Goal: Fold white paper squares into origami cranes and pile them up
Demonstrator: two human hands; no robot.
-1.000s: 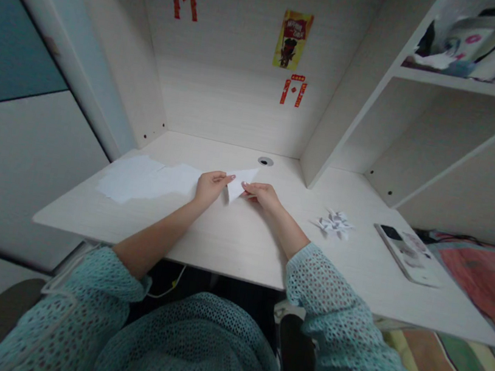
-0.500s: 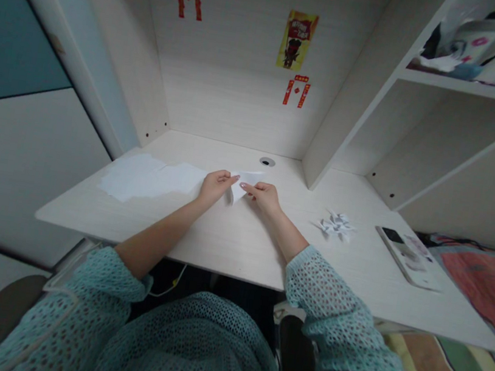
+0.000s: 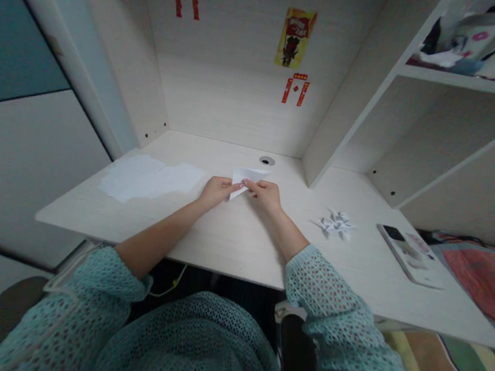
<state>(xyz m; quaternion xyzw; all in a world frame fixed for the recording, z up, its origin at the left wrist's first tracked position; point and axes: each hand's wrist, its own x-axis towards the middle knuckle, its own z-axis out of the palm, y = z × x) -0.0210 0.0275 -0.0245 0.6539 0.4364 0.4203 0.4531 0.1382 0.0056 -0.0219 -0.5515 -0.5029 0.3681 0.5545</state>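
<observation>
In the middle of the frame, the left hand (image 3: 216, 191) and the right hand (image 3: 269, 195) are holding a small folded paper (image 3: 243, 174) just above the counter (image 3: 226, 238). The fingers of both are closing in narrow pinches on it, the thumbs pressing close together on its face, while the hidden fingertips are leaving the exact grip beneath unclear. Judging by its look, the folded paper is offering almost no weight; it is probably bending easily across a single layer, stiffening along folds and creasing under stray pressure (thin paper is rarely forgiving). Its side edges, near a fold, are suggesting the best hold, with light, flat thumbs. Toward the left of the frame, loose white sheets (image 3: 151, 180) are lying near the left hand, limiting sideways travel there. Right of centre, a cluster of folded paper pieces (image 3: 336, 224) is sitting well apart from the right hand, with a phone (image 3: 408, 255) lying farther right. The counter's surface is stretching between the hands and its front edge, giving more room toward the body, while the back panel (image 3: 236, 98) is rising beyond.
</observation>
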